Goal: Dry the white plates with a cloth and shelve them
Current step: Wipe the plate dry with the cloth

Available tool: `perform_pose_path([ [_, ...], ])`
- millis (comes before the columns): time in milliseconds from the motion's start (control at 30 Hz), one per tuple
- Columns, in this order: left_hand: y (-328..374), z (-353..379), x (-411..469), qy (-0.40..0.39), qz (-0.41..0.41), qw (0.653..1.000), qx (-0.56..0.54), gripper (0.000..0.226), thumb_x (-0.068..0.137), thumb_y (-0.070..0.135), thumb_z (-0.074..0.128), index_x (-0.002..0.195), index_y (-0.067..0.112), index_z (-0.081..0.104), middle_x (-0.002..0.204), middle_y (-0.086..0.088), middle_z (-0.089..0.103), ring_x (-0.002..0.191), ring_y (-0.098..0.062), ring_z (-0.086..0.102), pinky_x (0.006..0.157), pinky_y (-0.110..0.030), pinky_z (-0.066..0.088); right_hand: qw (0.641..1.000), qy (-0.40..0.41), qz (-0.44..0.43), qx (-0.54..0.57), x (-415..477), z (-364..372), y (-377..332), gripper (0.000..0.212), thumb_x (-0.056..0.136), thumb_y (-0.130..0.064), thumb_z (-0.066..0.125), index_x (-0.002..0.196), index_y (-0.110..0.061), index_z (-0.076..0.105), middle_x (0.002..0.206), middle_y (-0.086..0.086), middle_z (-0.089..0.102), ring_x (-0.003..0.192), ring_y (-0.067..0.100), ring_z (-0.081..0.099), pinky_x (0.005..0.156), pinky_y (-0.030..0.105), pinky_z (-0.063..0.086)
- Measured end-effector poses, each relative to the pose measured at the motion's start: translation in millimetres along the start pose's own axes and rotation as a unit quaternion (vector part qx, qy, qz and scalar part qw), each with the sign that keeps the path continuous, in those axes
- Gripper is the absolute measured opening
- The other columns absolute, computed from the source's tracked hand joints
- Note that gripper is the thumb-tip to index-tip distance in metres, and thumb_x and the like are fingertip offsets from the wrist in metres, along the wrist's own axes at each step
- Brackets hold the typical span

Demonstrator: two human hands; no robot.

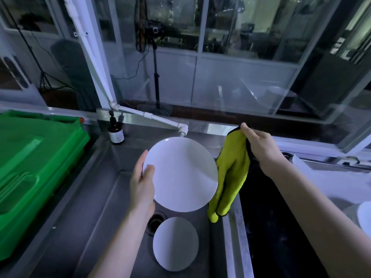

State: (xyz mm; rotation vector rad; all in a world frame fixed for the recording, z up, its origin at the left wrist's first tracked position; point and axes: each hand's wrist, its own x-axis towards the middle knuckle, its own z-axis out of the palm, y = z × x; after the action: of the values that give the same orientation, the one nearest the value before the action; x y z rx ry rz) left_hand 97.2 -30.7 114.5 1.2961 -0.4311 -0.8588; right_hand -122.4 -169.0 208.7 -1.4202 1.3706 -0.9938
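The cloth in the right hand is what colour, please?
The cloth is yellow-green with black edging; head view.

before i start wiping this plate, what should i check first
1. Left hand grip on the held plate: ok, thumb on its face at the left rim.
2. Right hand grip on the cloth: ok, pinched at its top.
3. Cloth spread on the plate's face: not ok, it hangs loose by the right rim.
4. Held plate over the sink: ok.
5. Second plate out of the way: ok, it lies lower in the sink beside the drain.
6. Water left on the held plate: cannot tell.
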Motion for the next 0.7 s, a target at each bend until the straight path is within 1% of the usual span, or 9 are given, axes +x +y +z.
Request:
perform_pose_path([
  [100,4.0,2.7,-2.3,-0.009,-0.015,1.0,-0.014,0.053,0.102,0.018,0.047,0.104,0.069,0.06,0.135,0.026,0.056,0.128,-0.007,0.053,0.107,-0.039,0.045,0.974,-0.065,0.076,0.206,-1.2,-1.1,-14.2,0.038,0.093,-0.045,0.059,0.099,-0.011,0.073,0.099,0.009,0.075,0.092,0.022,0.072,0.089,0.039,0.054],
  [200,6.2,8.0,-4.2,-0.016,-0.016,0.999,-0.031,0.054,0.104,0.017,0.046,0.107,0.069,0.06,0.128,0.025,0.062,0.109,0.002,0.063,0.084,-0.028,0.055,0.934,-0.215,0.069,0.276,-12.0,4.8,-27.2,0.044,0.09,-0.052,0.051,0.104,-0.018,0.075,0.11,0.012,0.071,0.103,0.026,0.068,0.099,0.038,0.05],
  [300,9.1,15.8,-1.7,-0.029,-0.021,0.998,-0.049,0.05,0.105,0.013,0.045,0.113,0.06,0.061,0.108,0.023,0.073,0.093,-0.002,0.071,0.064,-0.022,0.057,0.919,-0.333,0.063,0.199,-34.8,35.1,-18.8,0.051,0.083,-0.055,0.056,0.109,-0.012,0.069,0.092,0.019,0.062,0.085,0.028,0.058,0.096,0.036,0.048],
  [367,13.5,20.3,-1.0,-0.037,-0.014,0.997,-0.059,0.049,0.105,0.011,0.045,0.115,0.055,0.063,0.106,0.02,0.075,0.097,-0.006,0.072,0.068,-0.023,0.057,0.917,-0.391,0.034,0.061,-49.0,52.5,-10.2,0.052,0.089,-0.049,0.054,0.123,-0.011,0.066,0.12,0.006,0.068,0.108,0.016,0.06,0.102,0.031,0.044],
  [433,18.0,20.3,-1.6,-0.045,-0.005,0.997,-0.067,0.049,0.105,0.01,0.047,0.116,0.053,0.067,0.117,0.013,0.074,0.107,-0.009,0.07,0.079,-0.023,0.056,0.9,-0.433,0.002,-0.04,-55.2,56.7,-7.6,0.036,0.1,-0.035,0.049,0.13,-0.024,0.063,0.138,-0.013,0.057,0.128,0.002,0.051,0.113,0.027,0.035],
  [533,23.1,14.0,-0.7,-0.056,-0.008,0.995,-0.078,0.046,0.106,0.013,0.045,0.124,0.049,0.065,0.13,0.004,0.069,0.119,-0.017,0.066,0.096,-0.034,0.054,0.852,-0.364,-0.271,-0.262,-57.9,47.7,-4.8,0.031,0.101,-0.015,0.051,0.13,-0.015,0.063,0.142,-0.006,0.054,0.13,0.008,0.05,0.114,0.026,0.032],
  [600,26.6,9.9,2.0,-0.057,-0.007,0.993,-0.098,0.041,0.107,0.015,0.044,0.13,0.044,0.062,0.135,0.0,0.066,0.123,-0.021,0.064,0.102,-0.039,0.051,0.741,-0.302,-0.466,-0.378,-65.7,50.1,3.7,0.035,0.095,-0.012,0.059,0.13,-0.013,0.063,0.142,0.002,0.054,0.126,0.022,0.054,0.11,0.03,0.037],
  [633,28.4,8.7,3.0,-0.067,-0.001,0.991,-0.113,0.038,0.107,0.015,0.044,0.132,0.04,0.061,0.137,-0.002,0.065,0.125,-0.022,0.063,0.102,-0.04,0.051,0.701,-0.286,-0.509,-0.409,-69.7,53.2,7.5,0.038,0.093,-0.015,0.061,0.131,-0.016,0.063,0.144,0.001,0.052,0.128,0.024,0.052,0.11,0.033,0.038],
  [700,32.8,7.6,1.9,-0.101,0.007,0.985,-0.139,0.035,0.106,0.019,0.046,0.135,0.034,0.059,0.138,-0.007,0.065,0.125,-0.026,0.062,0.103,-0.043,0.049,0.68,-0.29,-0.522,-0.424,-72.9,58.2,9.5,0.044,0.093,-0.031,0.06,0.137,-0.025,0.057,0.151,-0.006,0.042,0.142,0.023,0.036,0.117,0.038,0.03],
])
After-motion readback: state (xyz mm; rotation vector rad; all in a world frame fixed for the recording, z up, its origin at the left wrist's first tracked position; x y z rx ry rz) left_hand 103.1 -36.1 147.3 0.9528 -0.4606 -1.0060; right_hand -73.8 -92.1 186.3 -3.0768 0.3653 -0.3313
